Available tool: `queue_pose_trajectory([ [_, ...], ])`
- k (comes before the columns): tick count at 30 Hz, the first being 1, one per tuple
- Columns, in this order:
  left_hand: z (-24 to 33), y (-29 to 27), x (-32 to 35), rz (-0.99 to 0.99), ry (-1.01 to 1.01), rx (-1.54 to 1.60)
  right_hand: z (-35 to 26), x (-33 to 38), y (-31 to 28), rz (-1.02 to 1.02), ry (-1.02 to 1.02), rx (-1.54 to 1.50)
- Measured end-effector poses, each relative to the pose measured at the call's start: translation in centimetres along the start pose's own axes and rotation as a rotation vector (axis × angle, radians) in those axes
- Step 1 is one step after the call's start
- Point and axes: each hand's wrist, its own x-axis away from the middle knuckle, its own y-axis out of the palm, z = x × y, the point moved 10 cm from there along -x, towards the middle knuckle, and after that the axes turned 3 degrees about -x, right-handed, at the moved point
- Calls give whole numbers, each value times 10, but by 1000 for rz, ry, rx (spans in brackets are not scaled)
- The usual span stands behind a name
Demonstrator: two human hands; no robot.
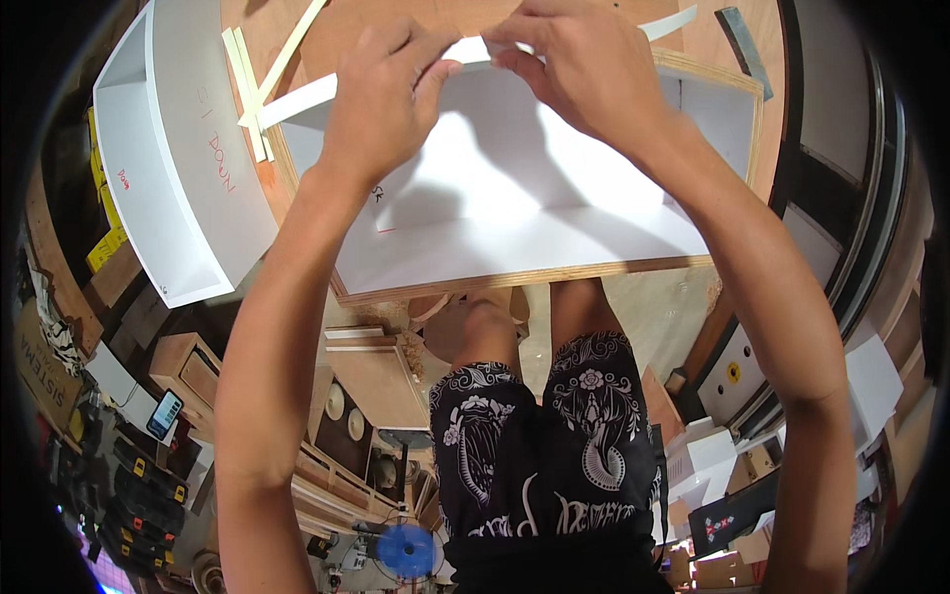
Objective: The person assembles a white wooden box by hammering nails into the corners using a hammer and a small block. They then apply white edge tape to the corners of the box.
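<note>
A long white edging strip (307, 97) lies along the far edge of an open box (515, 275) with bare plywood edges and a white inside. My left hand (388, 99) pinches the strip near the middle of that edge, thumb and fingers closed. Close beside it, my right hand (592, 77) pinches the same strip with thumb and fingertips. The strip's left end runs past the box's corner, and its right end (673, 22) curls up beyond my right hand. My hands hide part of the strip, and their shadows fall inside the box.
Pale yellow strips (240, 84) lie crossed at the box's left corner. Left of them stands a white open box (183, 198). A grey bar (744, 51) rests at the right of the wooden worktop (396, 22). Below are a phone (164, 414), timber pieces and a blue disc (406, 550).
</note>
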Motion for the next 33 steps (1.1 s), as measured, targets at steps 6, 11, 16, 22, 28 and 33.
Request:
queue_pose_trajectory([
  [6,28,6,-20,-112,105,-14,13,11,-10,8,-28,-78],
  [11,18,25,-20,-78,-103,144,26,23,-33,-22,-122,-17],
  [16,28,17,-24,37,163,-49,33,25,-23,-38,-95,30],
  [22,7,20,-17,52,36,58,36,20,-9,-12,-38,62],
  [28,0,17,-16,11,-19,6,35,12,0,-24,-19,104],
  [33,9,8,-19,-36,-49,31,41,2,6,-66,103,4],
])
